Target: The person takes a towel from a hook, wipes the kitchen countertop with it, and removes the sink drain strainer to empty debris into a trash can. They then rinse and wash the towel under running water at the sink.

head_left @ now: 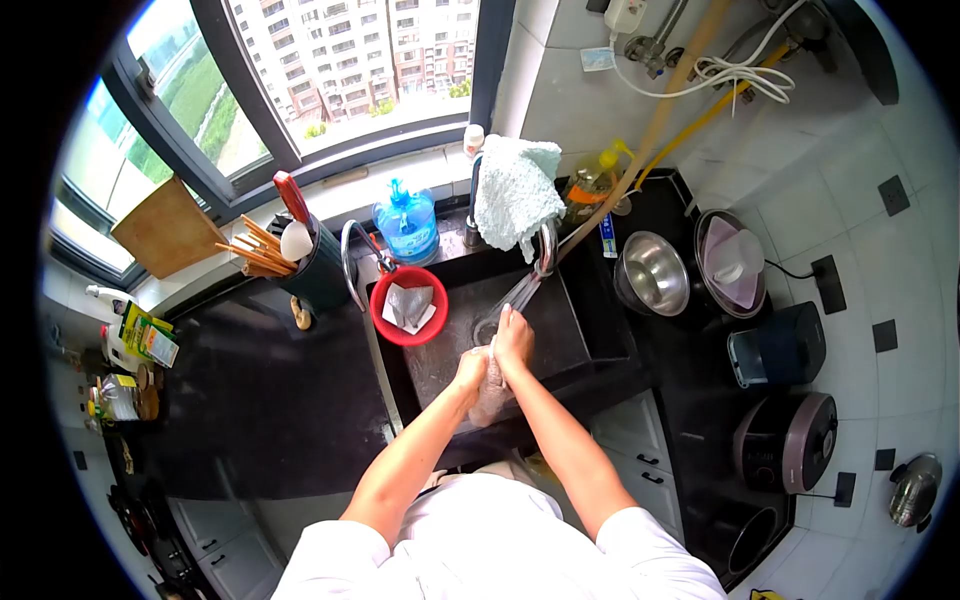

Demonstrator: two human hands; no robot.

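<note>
Over the black sink (400,385), my left hand (469,370) and my right hand (514,343) are close together. Both are closed on a limp, pinkish wet cloth (488,402), which hangs down between my wrists. Water streams from the curved faucet (546,248) just beyond my right hand. Fingers hide the upper part of the cloth. A red basin (377,305) with a grey item and a white piece in it sits at the sink's left corner. A pale towel (518,190) is draped over the faucet.
Left of the sink stand a utensil holder (322,265) with chopsticks and a cutting board (170,232). A blue water jug (407,225) is behind the basin. To the right are metal bowls (655,272), a dark container (780,345) and a rice cooker (785,443).
</note>
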